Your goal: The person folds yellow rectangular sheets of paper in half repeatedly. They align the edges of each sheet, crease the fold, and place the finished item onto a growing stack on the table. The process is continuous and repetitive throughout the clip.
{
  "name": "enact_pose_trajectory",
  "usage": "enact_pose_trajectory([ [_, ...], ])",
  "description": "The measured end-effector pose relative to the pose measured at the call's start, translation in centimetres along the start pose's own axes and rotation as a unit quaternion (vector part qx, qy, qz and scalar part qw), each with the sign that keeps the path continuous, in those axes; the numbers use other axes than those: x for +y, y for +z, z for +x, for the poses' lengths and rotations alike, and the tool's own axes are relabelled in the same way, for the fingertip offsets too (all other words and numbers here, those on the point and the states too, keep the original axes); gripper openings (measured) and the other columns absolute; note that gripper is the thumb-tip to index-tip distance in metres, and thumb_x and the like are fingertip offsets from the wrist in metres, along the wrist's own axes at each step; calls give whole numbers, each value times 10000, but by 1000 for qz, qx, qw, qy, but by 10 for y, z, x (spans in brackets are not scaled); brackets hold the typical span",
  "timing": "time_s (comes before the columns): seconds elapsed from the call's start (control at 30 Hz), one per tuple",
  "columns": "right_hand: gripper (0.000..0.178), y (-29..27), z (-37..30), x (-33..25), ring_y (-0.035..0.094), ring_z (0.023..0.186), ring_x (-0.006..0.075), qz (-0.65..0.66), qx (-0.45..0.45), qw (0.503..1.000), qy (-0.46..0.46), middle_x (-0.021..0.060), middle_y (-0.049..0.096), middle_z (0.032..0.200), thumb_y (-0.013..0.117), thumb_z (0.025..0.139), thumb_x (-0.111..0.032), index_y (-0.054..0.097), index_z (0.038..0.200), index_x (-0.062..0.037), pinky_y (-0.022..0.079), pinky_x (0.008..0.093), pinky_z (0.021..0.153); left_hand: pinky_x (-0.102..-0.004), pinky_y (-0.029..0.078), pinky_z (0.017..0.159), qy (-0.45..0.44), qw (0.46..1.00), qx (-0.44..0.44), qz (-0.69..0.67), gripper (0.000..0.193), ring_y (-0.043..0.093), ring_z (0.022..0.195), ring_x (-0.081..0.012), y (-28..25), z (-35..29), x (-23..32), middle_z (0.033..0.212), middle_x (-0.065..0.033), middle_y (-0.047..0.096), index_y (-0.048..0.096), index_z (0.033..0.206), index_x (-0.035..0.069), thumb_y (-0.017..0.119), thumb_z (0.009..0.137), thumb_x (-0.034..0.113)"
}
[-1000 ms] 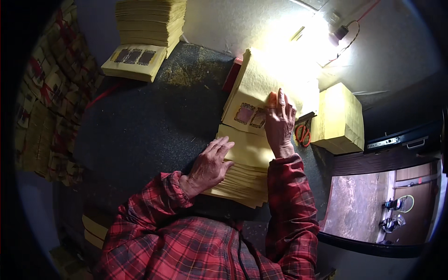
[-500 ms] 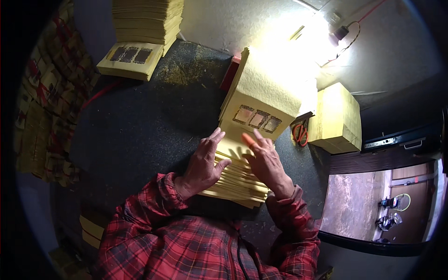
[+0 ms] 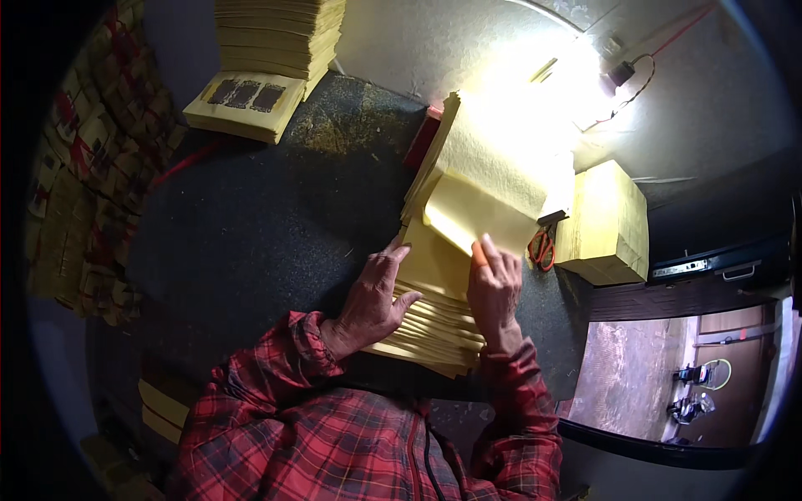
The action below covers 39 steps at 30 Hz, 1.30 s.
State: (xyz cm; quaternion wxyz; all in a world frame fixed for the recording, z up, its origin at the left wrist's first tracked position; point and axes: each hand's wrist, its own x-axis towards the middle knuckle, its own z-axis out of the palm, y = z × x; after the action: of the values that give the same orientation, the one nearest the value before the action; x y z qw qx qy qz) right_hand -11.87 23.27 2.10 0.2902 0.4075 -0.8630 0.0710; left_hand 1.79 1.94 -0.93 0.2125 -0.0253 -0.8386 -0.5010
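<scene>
A tall stack of yellow paper sheets (image 3: 489, 171) leans away from me under the lamp, and its top sheet's near edge is lifted and curled back as a flap (image 3: 476, 217). At that flap's edge is my right hand (image 3: 494, 288), fingers closed together, with an orange cover on one finger. My left hand (image 3: 372, 294) is open, thumb apart, resting along the left side of the paper. Between my hands lies a pile of folded yellow sheets (image 3: 430, 330), fanned in overlapping layers toward me. The printed panels on the top sheet are hidden by the flap.
Red-handled scissors (image 3: 542, 250) lie right of the stack, beside a yellow paper block (image 3: 603, 221). A tall pile of printed yellow paper (image 3: 271, 42) stands at the far left of the dark table (image 3: 251, 209). A bright bulb hangs from a black socket (image 3: 620, 75). Tied bundles (image 3: 88, 184) line the left.
My right hand has moved slightly right and closed at the sheet's edge. The top sheet's near edge is now turned up, covering its printed panels. The left hand stays almost in place.
</scene>
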Motion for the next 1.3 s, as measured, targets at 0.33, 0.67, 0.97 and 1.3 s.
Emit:
enact_pose_trajectory([
  [0.33,1017,-3,64,-3,414,1468,473,17,-86,996,26,320,297,1697,863,825,-89,330,1691,-97,365,567,1190,-519,414,1205,13,1000,0,20,826,503,1427,-483,2,-3,-11,1592,-311,465,401,1568,-21,841,898,178],
  [0.67,302,6,21,11,667,1194,323,-49,32,998,-22,150,693,1389,726,908,-35,776,1205,-19,517,506,990,-514,417,1203,-3,1000,-8,11,827,510,1417,-484,2,-8,-6,1586,-328,458,393,1567,-35,834,901,178],
  [0.97,845,-22,34,-9,517,1354,466,143,-157,976,40,328,428,1602,796,855,-36,455,1624,-114,458,547,1151,-519,416,1201,12,1000,3,22,844,513,1410,-485,1,-5,-5,1592,-324,452,385,1570,-39,846,897,175],
  [1.3,180,18,64,17,681,1167,304,-60,100,993,2,125,716,1380,731,981,-69,798,1136,-6,542,475,961,-519,427,1192,12,1000,-9,15,842,520,1402,-487,2,-9,-9,1570,-322,477,394,1567,-43,845,885,160],
])
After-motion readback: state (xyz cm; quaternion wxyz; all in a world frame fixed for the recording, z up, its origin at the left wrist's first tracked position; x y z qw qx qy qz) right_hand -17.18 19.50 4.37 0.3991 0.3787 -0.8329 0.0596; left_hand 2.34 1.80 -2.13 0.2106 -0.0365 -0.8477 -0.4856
